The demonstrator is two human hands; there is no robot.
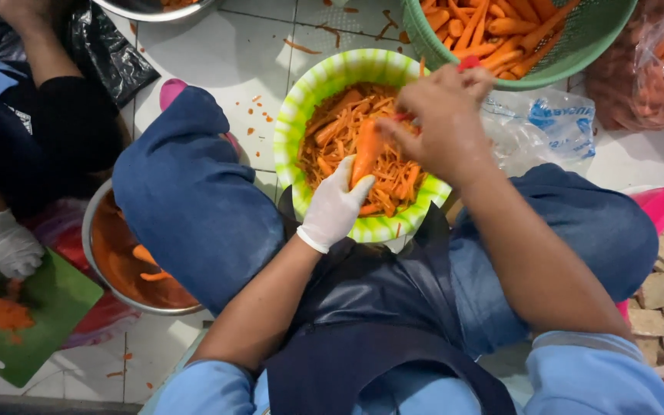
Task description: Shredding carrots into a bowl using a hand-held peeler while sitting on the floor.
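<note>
A seated person in blue denim trousers and a dark apron works over a lime-green and white striped plastic bowl (306,100) set on the white tiled floor (224,46) between the knees. The left hand (335,204), in a white glove, is closed around the lower end of a peeled orange carrot (366,154), holding it upright above the bowl. The bare right hand (441,117) is closed on a small red-handled peeler (469,63), pressed against the upper part of the carrot. The bowl holds a heap of thin orange carrot shavings (332,138).

Just beyond the bowl stands a green plastic mesh basket (578,46) of peeled carrots, with a clear plastic bag (547,127) beside it and a larger bag of carrots (647,77) at the right edge. To the person's left, a round steel basin (95,230) holds orange liquid and carrot pieces. Further left, a second person's white-gloved hand (11,247) rests on a green cutting board (48,315) bearing chopped carrot. Orange scraps dot the tiles.
</note>
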